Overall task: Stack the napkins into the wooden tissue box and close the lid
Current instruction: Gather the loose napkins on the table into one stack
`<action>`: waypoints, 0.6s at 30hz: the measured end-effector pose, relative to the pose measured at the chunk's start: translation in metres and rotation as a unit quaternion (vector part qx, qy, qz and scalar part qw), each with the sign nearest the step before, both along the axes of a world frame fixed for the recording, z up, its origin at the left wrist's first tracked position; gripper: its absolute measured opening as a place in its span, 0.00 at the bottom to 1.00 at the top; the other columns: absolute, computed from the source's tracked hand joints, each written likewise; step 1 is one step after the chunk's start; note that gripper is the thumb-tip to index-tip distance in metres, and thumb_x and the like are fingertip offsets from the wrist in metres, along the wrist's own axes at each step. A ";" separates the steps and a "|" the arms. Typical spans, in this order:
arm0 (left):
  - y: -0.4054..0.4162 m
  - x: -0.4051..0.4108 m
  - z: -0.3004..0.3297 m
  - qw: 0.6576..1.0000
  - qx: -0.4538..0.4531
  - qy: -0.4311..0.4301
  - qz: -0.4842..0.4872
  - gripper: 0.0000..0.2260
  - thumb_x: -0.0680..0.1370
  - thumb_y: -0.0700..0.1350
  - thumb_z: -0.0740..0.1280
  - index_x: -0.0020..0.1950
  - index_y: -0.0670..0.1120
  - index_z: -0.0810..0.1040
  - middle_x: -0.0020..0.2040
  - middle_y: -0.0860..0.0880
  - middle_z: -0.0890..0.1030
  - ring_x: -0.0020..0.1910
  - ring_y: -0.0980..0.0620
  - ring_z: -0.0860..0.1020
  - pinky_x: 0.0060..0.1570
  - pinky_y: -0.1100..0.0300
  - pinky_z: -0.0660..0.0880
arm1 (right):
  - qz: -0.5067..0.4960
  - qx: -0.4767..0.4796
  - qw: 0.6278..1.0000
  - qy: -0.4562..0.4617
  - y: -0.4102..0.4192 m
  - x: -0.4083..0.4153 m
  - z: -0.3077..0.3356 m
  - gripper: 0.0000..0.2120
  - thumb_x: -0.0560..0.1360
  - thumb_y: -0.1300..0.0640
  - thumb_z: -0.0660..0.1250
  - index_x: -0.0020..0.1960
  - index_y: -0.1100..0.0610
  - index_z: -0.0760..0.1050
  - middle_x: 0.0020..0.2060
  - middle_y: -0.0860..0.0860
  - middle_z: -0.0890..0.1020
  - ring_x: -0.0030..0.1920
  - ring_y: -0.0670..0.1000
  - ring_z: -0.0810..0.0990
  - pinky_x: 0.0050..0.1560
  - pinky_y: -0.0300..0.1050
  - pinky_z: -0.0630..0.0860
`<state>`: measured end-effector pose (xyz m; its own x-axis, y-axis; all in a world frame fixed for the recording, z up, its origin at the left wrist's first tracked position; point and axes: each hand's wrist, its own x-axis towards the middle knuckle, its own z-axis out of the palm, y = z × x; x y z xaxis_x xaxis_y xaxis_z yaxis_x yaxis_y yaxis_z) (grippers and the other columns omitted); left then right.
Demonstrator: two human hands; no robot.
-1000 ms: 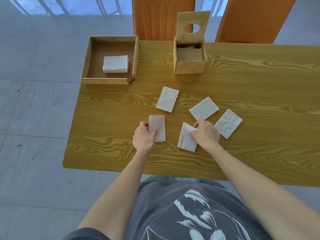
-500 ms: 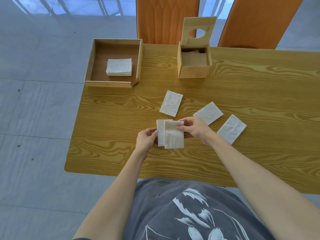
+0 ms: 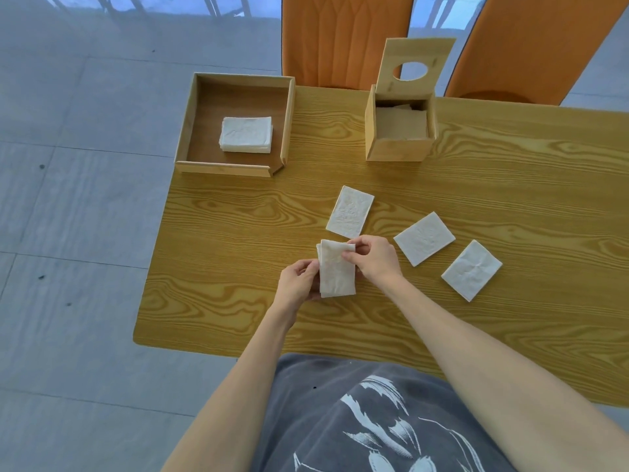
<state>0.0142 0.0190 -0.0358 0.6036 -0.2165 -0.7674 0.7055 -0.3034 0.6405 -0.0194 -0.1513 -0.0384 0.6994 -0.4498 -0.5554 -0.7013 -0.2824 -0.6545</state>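
Head view, held napkins: two folded napkins [image 3: 337, 269] sit just below the middle of the frame, one over the other with edges not quite matched, lifted a little off the desk [image 3: 218, 267].
Head view, left hand: the left hand [image 3: 297, 284] pinches the pair along its left edge, thumb on top, fingers hidden below.
Head view, right hand: the right hand [image 3: 372, 258] grips the upper right corner of the top sheet between thumb and fingertips.
Head view, loose napkins: three more lie flat on the desk right of centre, one [image 3: 350, 211] touching or just above the held pair, one [image 3: 424, 238] to its right, one [image 3: 471, 270] further right, apart from each other.
Head view, tissue box: the wooden tissue box [image 3: 400, 149] stands in the upper middle, its lid [image 3: 413, 49] raised upright, some napkins already inside.
Head view, tray: an open wooden tray [image 3: 287, 120] in the upper left holds a separate small napkin pile [image 3: 246, 134].
Handling: likely very light, soft and limp; sheets slide on each other and crease easily.
Where to hold: best pinched gently across both long edges so the stack stays square.
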 end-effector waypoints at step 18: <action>0.003 0.010 -0.009 0.994 0.077 -0.073 0.020 0.06 0.76 0.48 0.72 0.52 0.51 0.80 0.48 0.47 0.86 0.49 0.48 0.85 0.50 0.46 0.82 | -0.017 -0.165 0.985 0.043 -0.040 0.070 0.007 0.28 0.74 0.46 0.72 0.71 0.52 0.70 0.61 0.53 0.79 0.62 0.55 0.77 0.51 0.49 0.73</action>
<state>0.0245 0.0219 -0.0450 0.7161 -0.0767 -0.6937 0.6221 -0.3804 0.6843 0.0505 -0.1916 -0.0313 0.6376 -0.6384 -0.4312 -0.7629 -0.4456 -0.4684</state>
